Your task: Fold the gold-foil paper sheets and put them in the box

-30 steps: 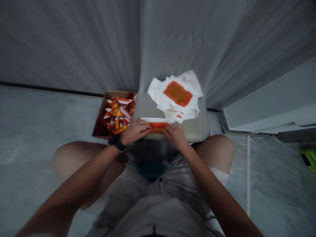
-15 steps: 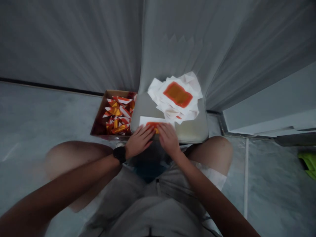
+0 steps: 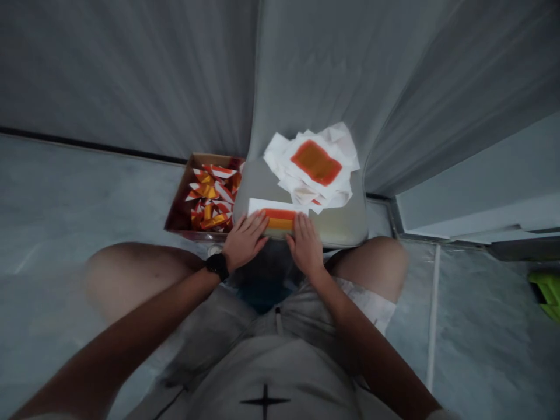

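A folded sheet of white joss paper (image 3: 280, 217) with an orange-and-gold band lies at the near edge of a grey padded seat (image 3: 262, 184). My left hand (image 3: 246, 238) rests flat on the sheet's left end, fingers stretched out and thumb apart. On the right end lies my right hand (image 3: 305, 242), its fingers also extended and pressing the paper. The band shows between the two hands. Farther back on the seat is a loose pile of white paper sheets (image 3: 284, 160), the top one bearing an orange-bordered gold patch (image 3: 317, 162).
Left of the seat, an open cardboard box (image 3: 177, 213) holds several folded orange, gold and white papers (image 3: 212, 195). Grey curtain-like fabric (image 3: 175, 76) rises behind. My knees flank the seat. A bright green item (image 3: 546, 291) lies at the far right.
My hands have moved apart from the sheet's middle toward its two ends. More of the orange-and-gold band is uncovered. The pile and the box look the same.
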### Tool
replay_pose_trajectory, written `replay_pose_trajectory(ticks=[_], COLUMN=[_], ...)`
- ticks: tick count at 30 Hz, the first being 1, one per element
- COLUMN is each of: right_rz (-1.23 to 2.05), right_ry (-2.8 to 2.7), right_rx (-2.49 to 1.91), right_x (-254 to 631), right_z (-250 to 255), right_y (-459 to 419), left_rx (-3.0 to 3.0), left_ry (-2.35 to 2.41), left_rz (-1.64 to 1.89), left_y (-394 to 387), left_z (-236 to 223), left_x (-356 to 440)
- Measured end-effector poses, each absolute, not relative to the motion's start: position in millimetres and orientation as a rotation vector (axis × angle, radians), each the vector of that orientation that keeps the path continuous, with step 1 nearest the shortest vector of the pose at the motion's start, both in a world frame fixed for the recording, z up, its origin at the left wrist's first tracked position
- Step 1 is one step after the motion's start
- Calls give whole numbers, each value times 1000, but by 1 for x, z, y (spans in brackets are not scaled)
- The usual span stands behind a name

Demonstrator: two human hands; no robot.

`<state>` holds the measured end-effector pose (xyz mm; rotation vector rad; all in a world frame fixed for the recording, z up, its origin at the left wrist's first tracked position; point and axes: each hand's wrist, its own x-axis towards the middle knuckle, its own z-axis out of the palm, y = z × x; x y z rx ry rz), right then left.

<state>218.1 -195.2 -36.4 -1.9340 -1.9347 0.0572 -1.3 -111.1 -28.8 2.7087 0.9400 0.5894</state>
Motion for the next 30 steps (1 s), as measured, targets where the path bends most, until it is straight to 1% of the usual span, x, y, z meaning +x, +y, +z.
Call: replay_pose_trajectory(ticks=[5, 7, 9, 11, 13, 16, 20, 23, 27, 30], right_rz=[-41, -42, -17, 22, 55, 88, 115, 159, 339, 328], right_ry=[-1783, -1685, -1586, -1523, -1511, -1560, -1637, -1653, -1695, -1601], right_rx=[-1973, -2020, -2053, -2055, -2044, -2034, -1963, -1902, -1864, -1825], right_x=[207, 194, 177, 160, 147, 145, 172, 197, 212, 211], right_z=[-40, -38, -33, -29, -24, -15, 3, 15, 17, 14], right_y=[-196, -197, -201, -206, -214, -223, -212, -183, -146, -136], left_rx=[2515, 2281, 1941, 1568, 1337, 1230, 1210, 1237, 1192, 1050], left_ry=[1190, 1323, 1407, 1397, 1347, 1371, 1411, 1390, 1274, 1167], left_rz=[867, 1025, 1112, 1082, 1012, 982, 972, 995, 1021, 1046], left_y=[-137, -155, -171, -177, -171, -146, -122, -125, -135, -133], left_z=[-21, -17, -15, -15, -17, -20, -23, -22, -16, -11], left_x=[12, 18, 23, 29, 36, 40, 40, 40, 43, 45])
